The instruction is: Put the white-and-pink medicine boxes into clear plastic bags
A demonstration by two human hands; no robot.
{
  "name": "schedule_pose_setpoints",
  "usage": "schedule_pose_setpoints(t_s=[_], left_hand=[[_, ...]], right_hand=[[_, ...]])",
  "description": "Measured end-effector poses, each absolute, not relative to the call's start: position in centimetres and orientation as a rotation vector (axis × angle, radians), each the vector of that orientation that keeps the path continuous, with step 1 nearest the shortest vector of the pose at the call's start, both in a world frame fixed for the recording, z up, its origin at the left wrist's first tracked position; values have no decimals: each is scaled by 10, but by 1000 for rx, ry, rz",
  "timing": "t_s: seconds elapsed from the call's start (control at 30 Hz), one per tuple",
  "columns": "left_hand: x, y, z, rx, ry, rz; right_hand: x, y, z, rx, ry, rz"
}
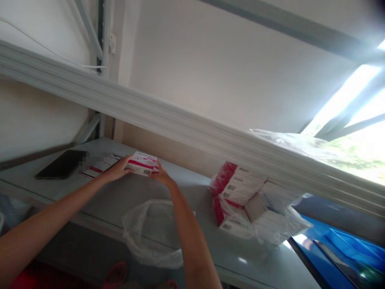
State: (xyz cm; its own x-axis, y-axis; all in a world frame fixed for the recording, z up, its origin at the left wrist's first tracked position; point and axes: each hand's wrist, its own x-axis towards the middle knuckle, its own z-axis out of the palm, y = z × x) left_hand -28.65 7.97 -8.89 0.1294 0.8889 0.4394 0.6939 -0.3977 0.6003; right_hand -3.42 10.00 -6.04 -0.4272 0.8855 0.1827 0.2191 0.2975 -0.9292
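Note:
A small white and magenta carton (142, 162) is gripped between my two hands over the back left of the grey shelf (192, 176). My left hand (119, 169) closes on its left end. At the right end, my right hand (162, 175) has its fingers pressed against the box. A printed leaflet or flat packet (98, 166) lies just left of my left hand, partly behind it. Below my hands, a clear plastic bag (150, 237) spreads over the shelf's front edge, partly hidden by my right forearm.
Several white and magenta cartons (243, 184) in clear plastic are stacked on the right. A dark tablet-like slab (61, 164) lies at the far left. A grey metal beam (180, 116) crosses above my hands. Blue material (345, 245) sits at lower right.

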Motion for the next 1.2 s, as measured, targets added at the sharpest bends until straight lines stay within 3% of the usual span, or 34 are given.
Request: schedule_pose_setpoints(t_s=[0.13,0.33,0.57,0.87,1.2], left_hand=[[-269,10,-78,2253,1485,1326],[-259,-101,-83,2369,1165,873],[-232,-123,-69,2521,1280,770],[-229,-120,-40,2869,1340,527],[-183,-112,28,3016,1294,968]], right_hand=[[29,52,-40,-1110,-1914,969],[142,-64,-23,-1520,-1998,502],[148,-120,-41,-1801,-1964,269],[145,-105,-71,-1513,-1518,634],[135,-130,-51,-1214,-1278,996]])
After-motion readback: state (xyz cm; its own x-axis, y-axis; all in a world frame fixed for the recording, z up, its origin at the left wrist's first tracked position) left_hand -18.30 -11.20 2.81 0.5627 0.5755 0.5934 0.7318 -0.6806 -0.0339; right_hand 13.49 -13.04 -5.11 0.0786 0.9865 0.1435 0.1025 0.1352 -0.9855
